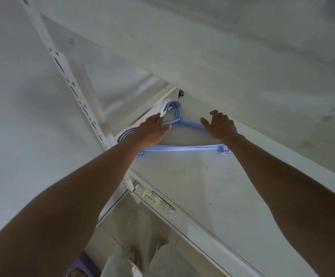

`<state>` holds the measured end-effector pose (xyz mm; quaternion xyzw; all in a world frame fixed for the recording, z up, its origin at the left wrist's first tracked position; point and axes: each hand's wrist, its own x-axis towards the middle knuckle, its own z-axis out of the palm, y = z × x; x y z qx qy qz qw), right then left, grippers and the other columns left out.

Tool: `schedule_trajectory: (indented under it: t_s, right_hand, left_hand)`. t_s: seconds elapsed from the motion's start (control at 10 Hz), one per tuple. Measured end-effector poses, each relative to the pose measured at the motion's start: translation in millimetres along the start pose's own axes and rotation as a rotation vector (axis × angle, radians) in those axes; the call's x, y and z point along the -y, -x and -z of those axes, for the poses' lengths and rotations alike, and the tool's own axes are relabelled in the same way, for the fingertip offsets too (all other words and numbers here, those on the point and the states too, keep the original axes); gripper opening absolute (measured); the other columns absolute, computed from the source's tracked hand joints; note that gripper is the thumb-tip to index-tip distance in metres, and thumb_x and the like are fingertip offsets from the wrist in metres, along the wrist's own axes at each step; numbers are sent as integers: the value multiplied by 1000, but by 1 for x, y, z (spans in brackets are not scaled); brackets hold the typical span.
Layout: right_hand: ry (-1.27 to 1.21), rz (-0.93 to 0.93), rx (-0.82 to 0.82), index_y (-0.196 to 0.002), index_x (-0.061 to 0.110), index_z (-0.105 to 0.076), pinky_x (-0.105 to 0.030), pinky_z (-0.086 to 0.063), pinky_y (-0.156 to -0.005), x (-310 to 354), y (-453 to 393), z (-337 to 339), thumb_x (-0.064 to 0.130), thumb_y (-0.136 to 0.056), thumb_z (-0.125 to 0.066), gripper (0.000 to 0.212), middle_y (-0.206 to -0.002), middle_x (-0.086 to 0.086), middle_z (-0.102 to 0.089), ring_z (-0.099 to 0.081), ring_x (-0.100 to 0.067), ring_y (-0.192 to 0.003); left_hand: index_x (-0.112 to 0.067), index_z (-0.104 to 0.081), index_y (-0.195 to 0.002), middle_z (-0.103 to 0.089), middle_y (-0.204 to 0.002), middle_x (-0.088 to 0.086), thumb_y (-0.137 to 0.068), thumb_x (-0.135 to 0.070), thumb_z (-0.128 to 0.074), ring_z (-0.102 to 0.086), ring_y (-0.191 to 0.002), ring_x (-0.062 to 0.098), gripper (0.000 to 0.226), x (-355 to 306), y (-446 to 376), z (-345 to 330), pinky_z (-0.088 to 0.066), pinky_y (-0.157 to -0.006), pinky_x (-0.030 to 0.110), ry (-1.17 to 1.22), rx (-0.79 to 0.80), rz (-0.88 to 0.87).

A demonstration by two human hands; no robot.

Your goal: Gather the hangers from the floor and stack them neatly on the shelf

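A stack of blue hangers [182, 147] lies flat on the white shelf [202, 186] at the centre of the frame, hooks pointing toward the upper left, near the shelf's back corner. The hangers sit closely one on another, their bottom bars nearly aligned.

The left hand [152, 129] lies palm down over the stack's left shoulder, fingers straight and close together, touching the hangers by the neck. The right hand [219, 125] lies over the right shoulder with fingers spread and relaxed; whether it touches the hangers or hovers just above cannot be told.

A slotted white post [78, 100] runs diagonally from the upper left down to the shelf's front corner. On the shelf's front edge, lower centre, is a label strip [154, 198] with dark handwritten characters, too blurred to read. At the bottom of the frame lies tiled floor [118, 226], with a purple object [82, 264] at the lower left.
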<state>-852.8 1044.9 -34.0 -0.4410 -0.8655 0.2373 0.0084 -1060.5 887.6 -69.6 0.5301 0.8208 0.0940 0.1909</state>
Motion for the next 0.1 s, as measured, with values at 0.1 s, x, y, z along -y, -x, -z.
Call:
schedule_trajectory:
  t_s: [0.1]
  right_hand:
    - [66, 13, -44, -159, 10, -34, -37, -21, -118, -4, 29, 5, 45, -110, -37, 60, -163, -18, -36, -33, -33, -150]
  left_hand:
    - [-6, -26, -160, -16, -171, 16, -109, -46, -29, -17, -157, 33, 65, -21, 46, -6, -17, -126, 46, -32, -47, 35]
